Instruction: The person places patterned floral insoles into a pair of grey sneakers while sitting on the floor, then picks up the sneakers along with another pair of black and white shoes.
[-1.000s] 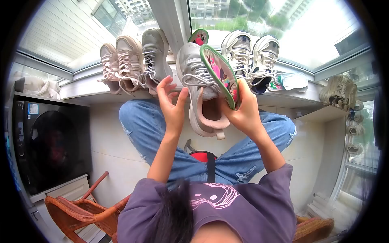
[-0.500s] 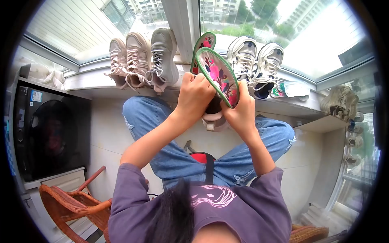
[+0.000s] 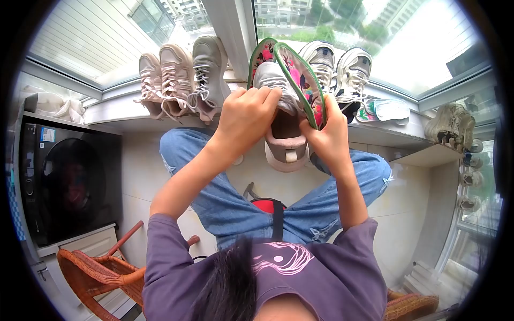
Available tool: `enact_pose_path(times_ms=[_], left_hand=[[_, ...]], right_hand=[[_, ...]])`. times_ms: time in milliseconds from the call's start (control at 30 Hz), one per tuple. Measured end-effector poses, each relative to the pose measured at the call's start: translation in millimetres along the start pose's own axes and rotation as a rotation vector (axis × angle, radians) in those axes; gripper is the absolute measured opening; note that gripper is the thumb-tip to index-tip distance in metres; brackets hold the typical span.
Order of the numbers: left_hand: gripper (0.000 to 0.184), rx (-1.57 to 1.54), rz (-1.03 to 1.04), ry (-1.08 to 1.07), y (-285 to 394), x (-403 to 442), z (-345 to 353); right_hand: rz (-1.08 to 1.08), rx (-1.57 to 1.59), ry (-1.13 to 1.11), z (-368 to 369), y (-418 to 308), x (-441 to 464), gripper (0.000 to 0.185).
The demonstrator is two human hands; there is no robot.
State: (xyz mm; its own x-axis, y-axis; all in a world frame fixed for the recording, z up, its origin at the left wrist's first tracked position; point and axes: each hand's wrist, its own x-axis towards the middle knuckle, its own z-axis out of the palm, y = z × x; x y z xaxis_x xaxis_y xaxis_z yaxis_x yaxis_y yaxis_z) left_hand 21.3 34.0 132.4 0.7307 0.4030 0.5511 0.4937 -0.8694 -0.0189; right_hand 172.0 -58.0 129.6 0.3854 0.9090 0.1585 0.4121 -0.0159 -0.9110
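A pale grey lace-up sneaker point(image 3: 286, 152) is in front of me, its heel toward me and its toe pointing at the window ledge. My left hand point(image 3: 246, 115) is closed on the sneaker's left side, by the tongue and collar. Pinched in my right hand point(image 3: 329, 134) is a floral insole point(image 3: 301, 75) with a green edge, standing tilted over the shoe's right side. The insole's lower end is between thumb and fingers, outside the shoe's opening. Behind the sneaker, a second floral insole point(image 3: 262, 53) leans upright, partly hidden.
Several pale sneakers point(image 3: 176, 80) stand on the ledge point(image 3: 126, 124) to the left. White-and-navy sneakers point(image 3: 350, 75) and small flat insole-like pieces point(image 3: 388, 111) are to the right. A black washing machine point(image 3: 69, 176) is at left, wicker chairs point(image 3: 88, 273) behind me.
My right hand has moved right and slightly up, swinging the insole off the shoe, so the laces and opening now show. My left hand has shifted a little left and up.
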Motion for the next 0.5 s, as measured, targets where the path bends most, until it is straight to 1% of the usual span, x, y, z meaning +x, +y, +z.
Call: enact_pose_path(times_ms=[33,100,133,167,233,267,300,367,400,433,500], left_hand=[[0.02,-0.003,0.0,0.0,0,1,-3],[0.018,0.04,0.078,0.046,0,7,-15],[0.017,-0.012,0.078,0.092,-1,10,-16],[0.017,-0.013,0.08,0.091,-2,10,-16],[0.025,-0.338,-0.066,0.028,-3,8,-13],[0.021,-0.368,-0.111,0.035,-2,7,-12],[0.021,-0.366,-0.108,0.038,0,7,-12],[0.018,-0.426,-0.261,-0.007,3,4,-13],[0.016,-0.413,-0.269,0.035,2,0,-9],[0.016,-0.415,-0.266,0.037,3,0,-9],[0.015,-0.424,-0.383,0.115,5,0,-9]], right_hand=[[0.002,-0.002,0.001,-2,1,0,0.03],[-0.081,0.014,0.001,-5,3,0,0.031],[-0.073,0.016,-0.022,-8,0,-1,0.033],[-0.072,0.016,-0.02,-10,1,0,0.033],[-0.125,0.048,-0.055,-14,3,4,0.033],[-0.134,0.027,-0.117,-18,4,3,0.04],[-0.137,0.028,-0.114,-20,6,4,0.04],[-0.098,0.287,-0.078,-23,12,2,0.052],[0.011,0.299,-0.174,-39,9,-1,0.061],[0.01,0.315,-0.174,-48,7,-5,0.064],[0.019,0.012,-0.281,-75,-11,-14,0.064]])
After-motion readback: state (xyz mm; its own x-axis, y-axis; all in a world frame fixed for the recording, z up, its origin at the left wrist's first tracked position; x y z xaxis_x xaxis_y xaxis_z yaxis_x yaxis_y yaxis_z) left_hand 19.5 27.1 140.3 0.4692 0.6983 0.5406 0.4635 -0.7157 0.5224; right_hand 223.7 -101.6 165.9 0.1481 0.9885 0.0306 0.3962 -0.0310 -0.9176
